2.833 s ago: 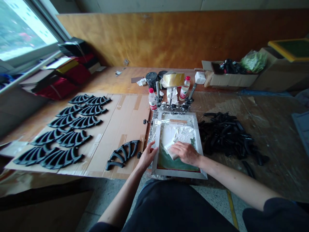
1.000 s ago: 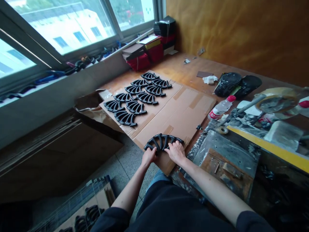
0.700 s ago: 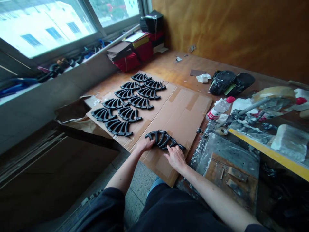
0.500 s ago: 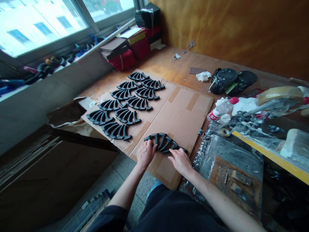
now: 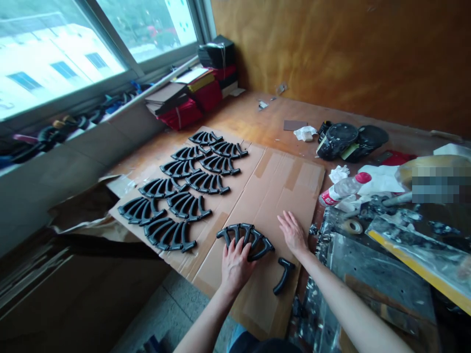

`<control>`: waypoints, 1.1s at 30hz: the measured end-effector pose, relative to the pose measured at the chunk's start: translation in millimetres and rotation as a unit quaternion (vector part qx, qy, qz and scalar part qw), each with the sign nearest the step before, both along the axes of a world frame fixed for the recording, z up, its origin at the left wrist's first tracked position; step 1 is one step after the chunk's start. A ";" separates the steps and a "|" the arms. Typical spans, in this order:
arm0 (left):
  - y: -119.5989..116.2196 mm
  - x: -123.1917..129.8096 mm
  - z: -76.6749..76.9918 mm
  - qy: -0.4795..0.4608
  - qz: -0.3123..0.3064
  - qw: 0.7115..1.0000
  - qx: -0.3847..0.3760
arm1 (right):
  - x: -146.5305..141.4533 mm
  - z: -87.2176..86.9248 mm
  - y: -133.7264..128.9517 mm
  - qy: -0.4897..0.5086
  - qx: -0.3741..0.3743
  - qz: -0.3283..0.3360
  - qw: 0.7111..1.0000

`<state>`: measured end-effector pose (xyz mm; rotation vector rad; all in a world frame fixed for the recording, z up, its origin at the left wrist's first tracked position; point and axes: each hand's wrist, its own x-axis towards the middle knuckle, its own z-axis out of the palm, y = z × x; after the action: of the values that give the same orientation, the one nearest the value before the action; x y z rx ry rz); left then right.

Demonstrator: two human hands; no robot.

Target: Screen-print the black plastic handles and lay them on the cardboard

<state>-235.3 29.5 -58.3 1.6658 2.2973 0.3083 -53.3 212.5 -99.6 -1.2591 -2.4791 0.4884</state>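
In the head view, a curved row of black T-shaped handles lies fanned on a cardboard sheet. My left hand rests on the near side of that row, with its fingers spread over the stems. A single black handle lies apart, to the right of the row. Beyond it, my right hand is stretched flat with nothing in it, over the sheet's right edge. Whether its palm touches the cardboard I cannot tell. Several more fans of black handles cover the left half of the sheet.
A cluttered bench with a plastic bottle, a tape roll and a yellow-edged board borders the sheet on the right. Black paint-spotted cans stand behind. Red-wrapped stacks sit by the window.
My right hand has left the row's right end, moved right and opened. One handle now lies apart from the row. My left hand has shifted onto the row's middle. The camera view has shifted.
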 end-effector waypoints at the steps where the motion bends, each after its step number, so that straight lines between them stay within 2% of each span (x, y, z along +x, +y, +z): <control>1: 10.5 -10.1 2.8 0.002 -0.009 1.000 0.007 | -0.1 -5.4 1.6 -0.003 0.013 0.001 1.000; 3: 42.3 -31.6 8.9 0.007 -0.028 0.999 0.031 | 0.6 -13.0 2.5 -0.009 0.037 0.007 0.999; 5: 88.3 -51.9 14.6 0.009 -0.059 0.996 0.059 | 2.2 -17.3 1.8 -0.012 0.056 0.013 0.998; 8: 175.7 -73.7 19.6 0.003 -0.144 0.986 0.088 | 4.9 -20.8 1.3 -0.012 0.069 0.019 0.997; 10: 237.9 -81.1 19.9 0.002 -0.204 0.975 0.083 | 6.4 -22.7 1.8 -0.015 0.075 0.022 0.997; 12: 296.6 -85.0 17.4 0.006 -0.235 0.969 0.071 | 7.5 -24.3 2.6 -0.025 0.080 0.026 0.996; 15: 368.8 -92.3 10.0 0.013 -0.233 0.970 0.063 | 8.7 -25.5 3.6 -0.041 0.086 0.028 0.995; 18: 415.3 -107.4 1.7 0.020 -0.204 0.977 0.057 | 9.8 -25.2 5.1 -0.051 0.091 0.032 0.994; 21: 436.0 -123.4 -3.7 0.029 -0.160 0.986 0.047 | 11.1 -24.6 7.0 -0.055 0.097 0.039 0.993; 25: 431.7 -122.2 -10.4 0.042 -0.083 0.995 0.041 | 11.6 -23.1 7.7 -0.055 0.118 0.037 0.991; 28: 407.3 -100.0 -24.0 0.062 -0.036 0.995 0.076 | 9.4 -19.6 5.8 -0.058 0.134 0.021 0.989; 32: 350.5 -63.9 -52.4 0.073 -0.010 0.985 0.159 | 1.3 -12.6 0.7 -0.028 0.111 -0.006 0.993; 33: 334.8 -57.2 -58.4 0.072 -0.020 0.982 0.173 | -1.2 -10.7 0.1 -0.012 0.103 -0.016 0.994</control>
<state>-292.5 364.3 -116.7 1.9517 2.4173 0.6289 -54.5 212.7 -110.2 -1.2252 -2.4510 0.2047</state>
